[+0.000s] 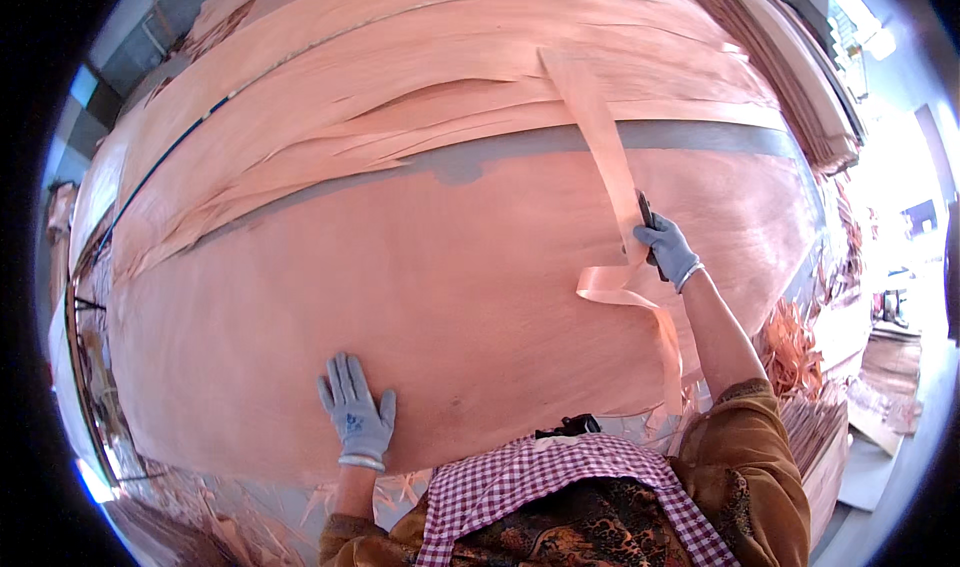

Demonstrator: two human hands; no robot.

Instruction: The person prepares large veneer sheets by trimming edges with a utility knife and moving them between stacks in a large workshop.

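My left hand point(355, 415), in a grey glove, lies flat with fingers outstretched on a broad pinkish wood veneer sheet point(280, 297) near its front edge. Farther right, my right hand point(665, 249), also gloved, is closed on a dark, narrow tool point(647, 207), whose full shape is hidden by the fingers. A long veneer strip point(590, 112) runs from the layered sheets at the back down to this hand; whether the fingers grip it too, I cannot tell. Below the hand, a loose ribbon of veneer point(650, 307) curls and hangs over the sheet toward the front edge.
Layered, split veneer sheets point(410, 67) cover the back, crossed by a long thin dark line point(180, 137). More veneer stacks point(780, 77) stand at right, beside a tangle of shavings point(790, 345). A grey surface point(720, 135) shows between sheets. A bright opening lies far right.
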